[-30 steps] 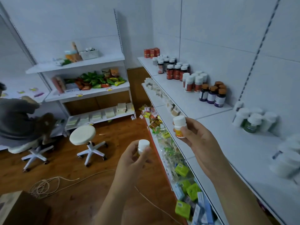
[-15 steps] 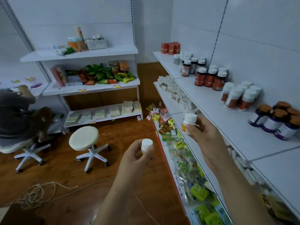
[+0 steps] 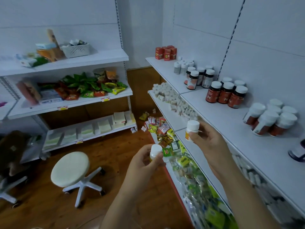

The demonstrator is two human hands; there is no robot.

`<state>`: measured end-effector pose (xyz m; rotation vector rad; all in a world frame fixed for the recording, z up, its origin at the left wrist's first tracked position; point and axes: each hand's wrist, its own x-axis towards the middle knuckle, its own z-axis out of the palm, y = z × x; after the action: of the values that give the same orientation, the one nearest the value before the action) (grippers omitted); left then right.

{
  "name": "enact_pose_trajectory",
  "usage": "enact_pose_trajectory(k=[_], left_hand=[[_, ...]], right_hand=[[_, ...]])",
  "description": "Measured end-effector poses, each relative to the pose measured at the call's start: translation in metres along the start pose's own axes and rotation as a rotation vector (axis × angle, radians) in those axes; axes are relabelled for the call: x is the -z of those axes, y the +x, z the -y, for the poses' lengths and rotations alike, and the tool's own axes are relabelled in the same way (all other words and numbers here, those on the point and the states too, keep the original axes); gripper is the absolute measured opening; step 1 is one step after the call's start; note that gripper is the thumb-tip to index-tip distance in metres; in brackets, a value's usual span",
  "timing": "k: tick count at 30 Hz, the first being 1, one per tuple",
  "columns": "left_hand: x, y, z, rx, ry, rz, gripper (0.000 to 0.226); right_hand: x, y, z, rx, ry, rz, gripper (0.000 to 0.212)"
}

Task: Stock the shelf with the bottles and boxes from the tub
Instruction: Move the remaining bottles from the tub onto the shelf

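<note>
holding one small white-capped bottle in each hand, both off the shelf. left hand (image 3: 145, 161) is pinching its bottle (image 3: 155, 152) between thumb and curled fingers, low over the floor, forearm rising from the bottom edge. right hand (image 3: 208, 139) is pinching the second bottle (image 3: 192, 129) by its body, upright, thumb on the orange label, just in front of the top shelf (image 3: 222, 116). judgement: placing is going best if each bottle is being set down upright on bare shelf beside the white-capped cluster (image 3: 272, 118), not nudging neighbours. tub not in view.
</note>
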<state>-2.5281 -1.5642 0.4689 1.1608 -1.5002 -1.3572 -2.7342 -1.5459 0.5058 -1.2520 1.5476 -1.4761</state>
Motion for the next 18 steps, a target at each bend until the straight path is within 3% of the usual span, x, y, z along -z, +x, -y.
enact_pose_trajectory(k=[7,18], left_hand=[[0.005,0.136,0.01,-0.013,0.027,0.043,0.021],[0.001,0.384,-0.027,-0.053,0.113,0.064,0.024]], right_hand=[[-0.019,0.126,-0.03,-0.016,-0.002,-0.041,0.03],[-0.026,0.356,-0.039,-0.041,0.06,-0.076,0.025]])
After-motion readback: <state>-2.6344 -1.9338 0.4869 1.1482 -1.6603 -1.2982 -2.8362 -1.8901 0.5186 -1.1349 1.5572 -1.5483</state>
